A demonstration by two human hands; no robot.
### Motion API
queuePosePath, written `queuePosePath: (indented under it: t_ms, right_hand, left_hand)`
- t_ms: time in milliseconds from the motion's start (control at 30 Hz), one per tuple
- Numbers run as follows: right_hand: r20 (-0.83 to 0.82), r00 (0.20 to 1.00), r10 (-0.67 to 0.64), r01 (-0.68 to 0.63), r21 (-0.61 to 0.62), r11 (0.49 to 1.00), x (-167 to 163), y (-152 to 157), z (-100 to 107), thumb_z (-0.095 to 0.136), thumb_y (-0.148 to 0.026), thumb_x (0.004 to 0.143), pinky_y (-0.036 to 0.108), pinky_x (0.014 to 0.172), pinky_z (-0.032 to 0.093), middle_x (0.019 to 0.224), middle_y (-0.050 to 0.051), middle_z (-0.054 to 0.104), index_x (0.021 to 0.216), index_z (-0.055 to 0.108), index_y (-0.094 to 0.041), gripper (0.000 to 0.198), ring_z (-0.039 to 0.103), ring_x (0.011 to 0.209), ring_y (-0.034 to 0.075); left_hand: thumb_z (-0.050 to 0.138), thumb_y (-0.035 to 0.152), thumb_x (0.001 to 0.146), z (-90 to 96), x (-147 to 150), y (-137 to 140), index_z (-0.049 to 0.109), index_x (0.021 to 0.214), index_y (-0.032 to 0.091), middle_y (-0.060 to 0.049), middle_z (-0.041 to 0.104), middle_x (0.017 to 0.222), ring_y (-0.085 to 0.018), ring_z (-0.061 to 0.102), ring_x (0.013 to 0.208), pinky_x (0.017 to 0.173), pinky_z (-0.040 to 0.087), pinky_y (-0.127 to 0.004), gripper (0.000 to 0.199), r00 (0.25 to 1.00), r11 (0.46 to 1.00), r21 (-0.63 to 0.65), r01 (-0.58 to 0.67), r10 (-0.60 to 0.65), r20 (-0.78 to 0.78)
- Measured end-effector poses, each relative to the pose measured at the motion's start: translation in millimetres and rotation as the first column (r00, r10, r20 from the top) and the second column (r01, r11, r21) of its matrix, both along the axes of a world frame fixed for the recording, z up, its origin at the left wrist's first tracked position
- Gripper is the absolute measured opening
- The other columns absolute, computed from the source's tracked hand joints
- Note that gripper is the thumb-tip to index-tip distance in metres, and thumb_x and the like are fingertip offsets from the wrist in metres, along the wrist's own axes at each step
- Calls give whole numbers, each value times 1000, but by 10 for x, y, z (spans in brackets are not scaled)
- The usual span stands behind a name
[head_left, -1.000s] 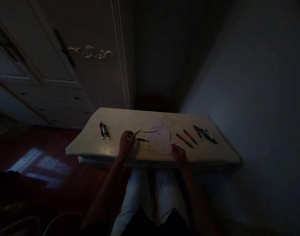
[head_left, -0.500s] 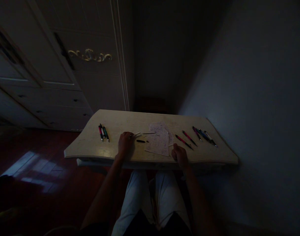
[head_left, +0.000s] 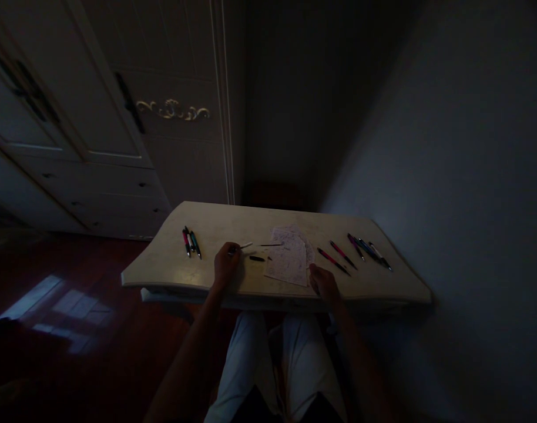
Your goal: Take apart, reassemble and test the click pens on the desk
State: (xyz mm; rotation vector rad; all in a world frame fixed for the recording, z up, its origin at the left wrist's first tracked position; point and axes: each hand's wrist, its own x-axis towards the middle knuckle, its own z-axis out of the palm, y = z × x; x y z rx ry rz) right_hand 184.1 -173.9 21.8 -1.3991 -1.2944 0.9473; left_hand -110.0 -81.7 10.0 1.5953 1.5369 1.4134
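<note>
While the upright-lying pens (head_left: pixel 191 242) at the table's left look undisturbed, our left hand (head_left: pixel 227 264) pinches a white barrel (head_left: pixel 246 245) between thumb and fingers, and that barrel now tilts less steeply than a second ago. Just right of it, a thin dark rod (head_left: pixel 271 245) reaches over the patterned sheets (head_left: pixel 288 265), with a black piece (head_left: pixel 257 258) and a small tip (head_left: pixel 269 258) on the near side, all unmoved; so the parts remain separate. By the sheets' right edge, our right hand (head_left: pixel 324 282) stays curled; we cannot tell whether it grips anything. Farther right lie two red-and-black pens (head_left: pixel 334 262).
</note>
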Motion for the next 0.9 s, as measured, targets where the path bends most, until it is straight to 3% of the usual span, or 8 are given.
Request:
queuePosePath:
  t_ms: [133, 367, 433, 533, 667, 767, 900]
  right_hand:
    - [113, 993, -21, 14, 68, 998, -86, 51, 52, 53, -70, 80, 23, 44, 29, 49, -6, 38, 62, 47, -20, 53, 35, 46, 10]
    - [364, 924, 119, -154, 69, 986, -457, 372, 252, 53, -50, 87, 22, 46, 27, 49, -8, 43, 89, 62, -18, 33, 38, 43, 10]
    - [521, 841, 143, -196, 47, 979, -573, 530, 333, 53, -43, 89, 23, 52, 34, 53, -4, 53, 98, 67, -18, 30, 48, 48, 12]
    - [769, 609, 196, -249, -50, 967, -702, 769, 437, 51, -34, 91, 26, 69, 43, 79, 5, 72, 110, 70, -20, 30, 65, 72, 18]
    - [905, 331, 267, -241, -192, 951, -796, 1014, 505, 47, -31, 93, 29, 80, 45, 110, 8, 73, 117, 69, -26, 33, 67, 98, 23]
    - [925, 219, 309, -267, -248, 931, -846, 1130, 511, 49, -29, 92, 29, 80, 45, 111, 7, 73, 115, 71, -27, 31, 67, 99, 23]
    - [929, 170, 328, -296, -269, 917, -908, 1220, 489, 52, -29, 90, 28, 77, 45, 108, 6, 74, 108, 73, -28, 28, 67, 98, 23]
  left_hand:
    - [61, 36, 76, -12, 5, -15, 66, 89, 20, -4, 69, 80, -19, 63, 72, 68, 49, -29, 21, 1000, 1000, -3, 10, -10, 21]
    - [60, 32, 75, -39, -11, -14, 67, 90, 19, -5, 71, 84, -19, 65, 77, 72, 49, -31, 21, 997, 997, -34, 76, -76, 9]
    - [59, 31, 75, -34, -7, -19, 67, 89, 20, -5, 70, 83, -19, 64, 76, 71, 49, -30, 20, 998, 998, -21, 56, -55, 33]
    - [59, 29, 74, -8, -1, -36, 66, 86, 19, -4, 69, 80, -18, 63, 73, 69, 49, -29, 17, 998, 999, -9, 33, -33, 62]
    - [59, 27, 75, 32, -10, -58, 64, 83, 19, -3, 67, 78, -17, 62, 71, 66, 48, -27, 14, 993, 999, 6, 39, -39, 114]
    - [59, 26, 75, 33, -23, -54, 63, 81, 19, -2, 65, 77, -16, 60, 70, 64, 46, -26, 11, 986, 1000, 21, 8, -12, 167]
    - [58, 24, 78, 7, -38, -27, 62, 82, 19, -2, 65, 78, -16, 59, 72, 67, 46, -27, 8, 978, 998, 28, -53, 46, 206]
